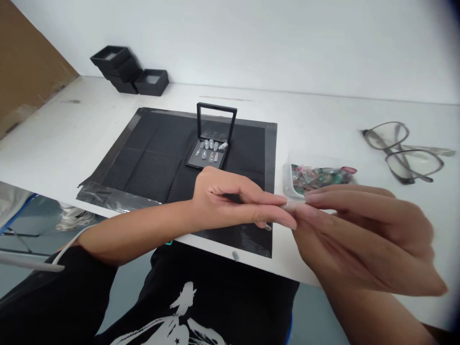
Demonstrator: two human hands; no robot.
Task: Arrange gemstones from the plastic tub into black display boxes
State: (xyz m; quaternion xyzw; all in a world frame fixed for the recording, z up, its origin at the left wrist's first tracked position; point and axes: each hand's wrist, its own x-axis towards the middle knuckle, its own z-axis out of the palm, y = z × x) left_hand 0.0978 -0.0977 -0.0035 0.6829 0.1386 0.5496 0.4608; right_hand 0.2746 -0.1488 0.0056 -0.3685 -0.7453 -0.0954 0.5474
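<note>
My left hand (237,199) reaches across the mat with thumb and forefinger pinched together. A small pale piece (287,206) shows at their tips, too small and blurred to name. My right hand (370,230) meets it there, its thumb and fingers closed at the other side of that piece. Beyond the left wrist, a black display case (216,111) stands with its clear lid raised. Several grey, decorated press-on nails (211,144) lie in rows inside it. A small grey piece (235,256), shaped like a nail, rests at the table's front edge.
The case stands on a black mat (151,153) taped to the white table (316,115). A clear tub (288,179) of colourful small packets sits behind my right hand. Eyeglasses (402,151) lie farther right. Black boxes (120,67) are stacked at the back left, by the wall.
</note>
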